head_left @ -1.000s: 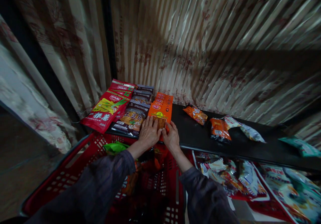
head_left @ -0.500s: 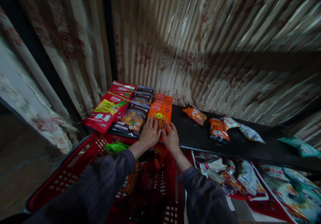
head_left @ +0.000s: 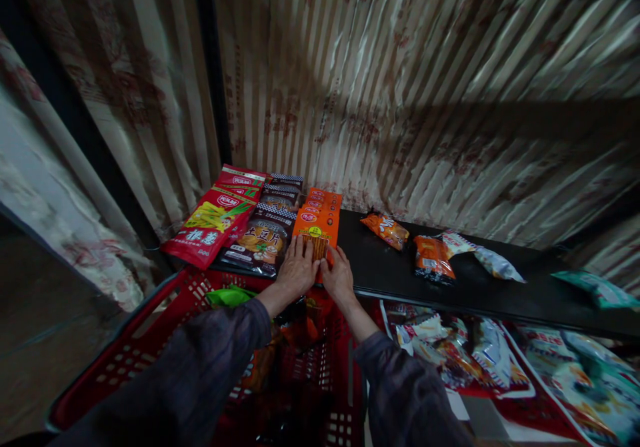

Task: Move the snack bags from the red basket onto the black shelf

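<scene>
An orange snack packet [head_left: 313, 225] lies at the front of an overlapping row of like packets on the black shelf. My left hand [head_left: 295, 268] rests on its lower left part, fingers stretched out flat. At its lower right edge, my right hand [head_left: 339, 275] touches it with fingers apart and slightly bent. Both hands hide the packet's lower end. Just left of my hands is a row of dark potato-chip packets [head_left: 260, 237] with checkered tops. Red snack packets [head_left: 207, 227] with yellow sticks pictured on them overlap at the shelf's left end.
Below my forearms stands a red plastic basket [head_left: 125, 353] holding several packets, one of them green [head_left: 231, 296]. Small orange bags [head_left: 385, 231] and pale bags [head_left: 497, 263] lie along the black shelf [head_left: 370, 260]. Filled bins [head_left: 515, 393] sit lower right. A pleated curtain [head_left: 400, 87] hangs behind.
The orange packet now lies flatter and in line with those behind it. My right hand has shifted slightly left along its edge; my left hand stays on it.
</scene>
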Demonstrator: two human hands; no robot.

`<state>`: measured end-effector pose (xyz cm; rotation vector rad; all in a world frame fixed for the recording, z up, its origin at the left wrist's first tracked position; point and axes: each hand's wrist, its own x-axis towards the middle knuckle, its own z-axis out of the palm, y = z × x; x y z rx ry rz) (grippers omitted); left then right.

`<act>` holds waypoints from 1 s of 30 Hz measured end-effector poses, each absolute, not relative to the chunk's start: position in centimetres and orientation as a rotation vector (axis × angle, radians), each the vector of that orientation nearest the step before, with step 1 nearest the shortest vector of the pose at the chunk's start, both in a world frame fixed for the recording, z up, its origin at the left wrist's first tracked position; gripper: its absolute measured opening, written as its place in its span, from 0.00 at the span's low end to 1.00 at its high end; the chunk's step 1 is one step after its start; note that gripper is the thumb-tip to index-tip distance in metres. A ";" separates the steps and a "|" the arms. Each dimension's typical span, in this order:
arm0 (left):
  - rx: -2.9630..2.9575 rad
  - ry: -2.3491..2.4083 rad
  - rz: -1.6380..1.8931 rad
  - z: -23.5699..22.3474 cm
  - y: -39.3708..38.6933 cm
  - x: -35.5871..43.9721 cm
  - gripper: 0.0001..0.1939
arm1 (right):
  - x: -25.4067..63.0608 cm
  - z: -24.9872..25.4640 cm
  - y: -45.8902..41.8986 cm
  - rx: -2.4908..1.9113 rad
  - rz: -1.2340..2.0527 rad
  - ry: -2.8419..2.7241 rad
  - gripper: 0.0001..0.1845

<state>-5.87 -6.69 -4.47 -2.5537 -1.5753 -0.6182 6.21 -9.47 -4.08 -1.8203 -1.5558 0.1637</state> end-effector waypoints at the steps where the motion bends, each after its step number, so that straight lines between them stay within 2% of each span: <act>1: -2.546 -1.587 -0.620 -4.5 -6.6 -5.8 0.29 | 6.3 -4.1 -9.4 -1.814 0.160 -1.552 0.24; 30: -2.591 -1.658 -0.566 -2.3 -4.9 -4.3 0.30 | 7.5 -3.9 -7.1 -1.826 0.191 -1.587 0.28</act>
